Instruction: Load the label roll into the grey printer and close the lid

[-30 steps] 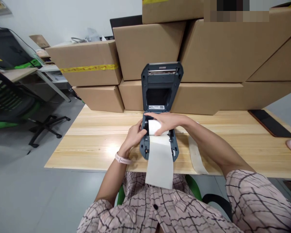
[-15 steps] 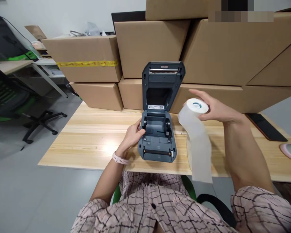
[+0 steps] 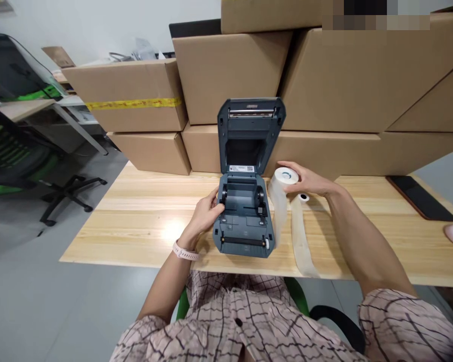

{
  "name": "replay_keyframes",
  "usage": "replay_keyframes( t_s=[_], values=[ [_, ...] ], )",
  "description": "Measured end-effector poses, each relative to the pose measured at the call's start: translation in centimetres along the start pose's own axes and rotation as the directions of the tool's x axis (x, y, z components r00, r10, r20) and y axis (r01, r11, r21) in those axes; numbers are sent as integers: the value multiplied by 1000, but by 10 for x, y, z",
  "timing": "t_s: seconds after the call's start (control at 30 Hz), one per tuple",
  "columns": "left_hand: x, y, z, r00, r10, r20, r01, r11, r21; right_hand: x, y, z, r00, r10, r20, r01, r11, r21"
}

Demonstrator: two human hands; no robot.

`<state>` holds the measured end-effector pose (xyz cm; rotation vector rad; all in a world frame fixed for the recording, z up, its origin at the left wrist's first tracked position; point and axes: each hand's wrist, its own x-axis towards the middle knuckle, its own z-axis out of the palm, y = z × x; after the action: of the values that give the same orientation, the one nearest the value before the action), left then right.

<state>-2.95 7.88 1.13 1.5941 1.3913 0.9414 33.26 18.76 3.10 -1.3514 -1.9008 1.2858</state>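
The right hand (image 3: 312,182) grasps a thick white paper roll (image 3: 280,187) with a blue-ringed core, the fingers curled round its far side and the thumb pressed against its near right side. The roll is held with its flat end facing up, just beside the dark grey plastic printer (image 3: 245,221); whether its underside touches the table cannot be told. Its loose pale strip hangs from the side away from the right palm and runs toward the person, along the printer's right side. The left hand (image 3: 206,215) clasps the printer's left side, its thumb on the top edge and its fingers against the outer wall. Between the two hands the printer lies with its hinged dark grey lid (image 3: 251,128) raised, its roll bay bare beyond the left thumb. Just on the near side of the right thumb, a smaller white roll with a black core (image 3: 304,197) stands on the pale wooden table (image 3: 136,221), its long cream strip (image 3: 301,241) curving to the front edge. Brown cardboard boxes (image 3: 332,80) are stacked beyond both hands' fingers, and a black phone-like slab with a brown edge (image 3: 423,198) lies well to the right of the right fingers.
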Motion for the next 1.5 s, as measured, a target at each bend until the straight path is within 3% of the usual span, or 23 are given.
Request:
replay_keyframes(
  t_s=[0.17, 0.33, 0.53, 0.67, 0.73, 0.8, 0.87, 0.93, 1.07, 1.23, 1.33, 1.5],
  values=[
    [0, -2, -1, 1000, 5, -4, -5, 1000, 5, -45, 28, -10, 996, 41, -77, -19, 961, 276],
    [0, -3, -1, 1000, 16, 4, -16, 1000, -3, -85, 48, -6, 991, 121, 49, -130, 925, 357],
    [0, -4, 0, 1000, 21, -23, -21, 1000, -9, -77, 37, 14, 992, 76, 97, -98, 965, 244],
    [1, -4, 1, 1000, 18, -19, -18, 1000, -13, -84, 0, 21, 985, -66, 160, 6, 938, 347],
    [1, -4, 1, 1000, 15, -21, -15, 1000, -17, -90, -36, 29, 968, -185, 169, 131, 949, 286],
    [1, -4, 1, 1000, 16, -26, -17, 1000, -26, -89, -75, 45, 937, -302, 174, 292, 953, 79],
    [1, -4, 1, 1000, 17, -23, -18, 999, -35, -80, -108, 66, 912, -366, 182, 399, 895, -200],
    [1, -3, 0, 1000, 14, -11, -14, 999, -36, -64, -126, 89, 898, -394, 198, 441, 785, -435],
    [0, 0, 0, 1000, 8, 9, -7, 999, -34, -32, -122, 123, 898, -322, 301, 441, 630, -639],
    [-1, 0, 0, 1000, 18, 19, -18, 999, -44, -24, -103, 135, 899, -293, 324, 437, 633, -639],
    [-1, -1, 0, 1000, 25, 12, -24, 999, -29, -32, -100, 136, 885, -384, 264, 459, 622, -635],
    [-1, -2, 1, 1000, 12, -4, -12, 1000, -16, -69, -99, 140, 792, -575, 204, 568, 572, -593]
  ],
)
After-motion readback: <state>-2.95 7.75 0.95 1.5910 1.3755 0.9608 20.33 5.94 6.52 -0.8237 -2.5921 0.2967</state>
